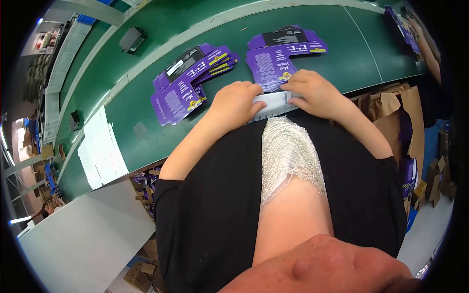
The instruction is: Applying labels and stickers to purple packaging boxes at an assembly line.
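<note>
At the table's front edge, close to my body, a white strip (276, 101) with faint markings, which looks like backing paper for labels, is stretched between my hands. My left hand (236, 104) pinches its left end between thumb and bent fingers. On the other end, the thumb and fingers of my right hand (315, 95) are closed, the fingertips reaching the lower edge of a stack of flat purple cartons (268, 66). Left of that lies a second, fanned stack of purple cartons (178, 97), with a white label on the black panel of its top one.
White paper sheets (101, 149) lie on the green table (139, 129) at the left. A black box-shaped device (132, 40) stands farther back. At the far right, another person's arm (430, 56) is beside more purple cartons (401, 29). Brown cardboard (413, 122) stands below the table edge.
</note>
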Available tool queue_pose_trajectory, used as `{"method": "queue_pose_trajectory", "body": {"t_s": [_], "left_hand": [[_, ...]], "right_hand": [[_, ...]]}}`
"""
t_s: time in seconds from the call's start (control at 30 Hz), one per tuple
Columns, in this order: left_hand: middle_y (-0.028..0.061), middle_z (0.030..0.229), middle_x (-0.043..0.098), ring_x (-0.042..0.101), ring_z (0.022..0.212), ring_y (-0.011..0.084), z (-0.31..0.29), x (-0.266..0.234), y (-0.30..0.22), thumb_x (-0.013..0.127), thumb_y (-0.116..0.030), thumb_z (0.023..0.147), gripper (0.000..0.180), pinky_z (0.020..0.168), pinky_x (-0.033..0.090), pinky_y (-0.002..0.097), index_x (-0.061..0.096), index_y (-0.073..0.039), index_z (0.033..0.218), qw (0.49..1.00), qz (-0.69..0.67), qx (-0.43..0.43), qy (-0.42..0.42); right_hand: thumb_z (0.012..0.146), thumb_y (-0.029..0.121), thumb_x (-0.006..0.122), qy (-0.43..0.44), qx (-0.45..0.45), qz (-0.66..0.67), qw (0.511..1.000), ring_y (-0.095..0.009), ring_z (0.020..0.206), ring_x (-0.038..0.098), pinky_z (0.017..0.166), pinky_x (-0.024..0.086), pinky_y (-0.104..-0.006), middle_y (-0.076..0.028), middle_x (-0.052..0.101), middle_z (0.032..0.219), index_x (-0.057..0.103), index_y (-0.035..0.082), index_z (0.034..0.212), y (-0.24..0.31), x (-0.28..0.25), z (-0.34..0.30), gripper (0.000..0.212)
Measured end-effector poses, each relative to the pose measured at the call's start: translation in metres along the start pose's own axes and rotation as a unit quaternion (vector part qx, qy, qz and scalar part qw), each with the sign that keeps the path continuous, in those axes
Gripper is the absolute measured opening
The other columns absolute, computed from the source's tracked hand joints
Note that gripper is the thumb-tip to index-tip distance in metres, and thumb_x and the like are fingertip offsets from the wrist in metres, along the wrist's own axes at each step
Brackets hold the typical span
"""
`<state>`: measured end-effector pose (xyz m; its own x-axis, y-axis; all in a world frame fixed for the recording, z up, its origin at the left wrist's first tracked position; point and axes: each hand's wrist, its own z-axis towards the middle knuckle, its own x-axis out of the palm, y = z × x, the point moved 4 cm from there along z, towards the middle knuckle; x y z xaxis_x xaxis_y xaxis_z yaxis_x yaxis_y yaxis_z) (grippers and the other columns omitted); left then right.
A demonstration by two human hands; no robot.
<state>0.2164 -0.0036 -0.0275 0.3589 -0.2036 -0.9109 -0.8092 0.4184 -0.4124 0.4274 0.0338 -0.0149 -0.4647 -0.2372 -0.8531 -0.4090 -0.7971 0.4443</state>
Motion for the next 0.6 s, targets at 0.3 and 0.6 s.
{"method": "queue_pose_trajectory", "body": {"t_s": [0.3,0.6], "left_hand": [[0.0088,0.084,0.069,0.059,0.067,0.0215,-0.003,0.011,-0.004,0.061,-0.020,0.093,0.020,0.066,0.048,0.0337,0.071,-0.003,0.095,0.978,-0.167,-0.098,0.079],[0.0107,0.087,0.072,0.063,0.071,0.0292,-0.001,0.021,0.004,0.059,-0.023,0.093,0.024,0.068,0.050,0.0375,0.072,-0.004,0.094,0.950,-0.244,-0.163,0.110]], "right_hand": [[0.083,0.011,0.065,-0.071,-0.069,-0.130,0.987,-0.024,0.087,0.058,0.081,0.048,-0.0322,-0.007,0.062,0.095,0.066,0.004,0.099,0.020,0.018,-0.021,0.018],[0.082,0.008,0.066,-0.109,-0.131,-0.177,0.969,-0.022,0.080,0.056,0.077,0.048,-0.0288,-0.005,0.060,0.089,0.064,0.004,0.098,0.024,0.020,-0.026,0.017]]}}
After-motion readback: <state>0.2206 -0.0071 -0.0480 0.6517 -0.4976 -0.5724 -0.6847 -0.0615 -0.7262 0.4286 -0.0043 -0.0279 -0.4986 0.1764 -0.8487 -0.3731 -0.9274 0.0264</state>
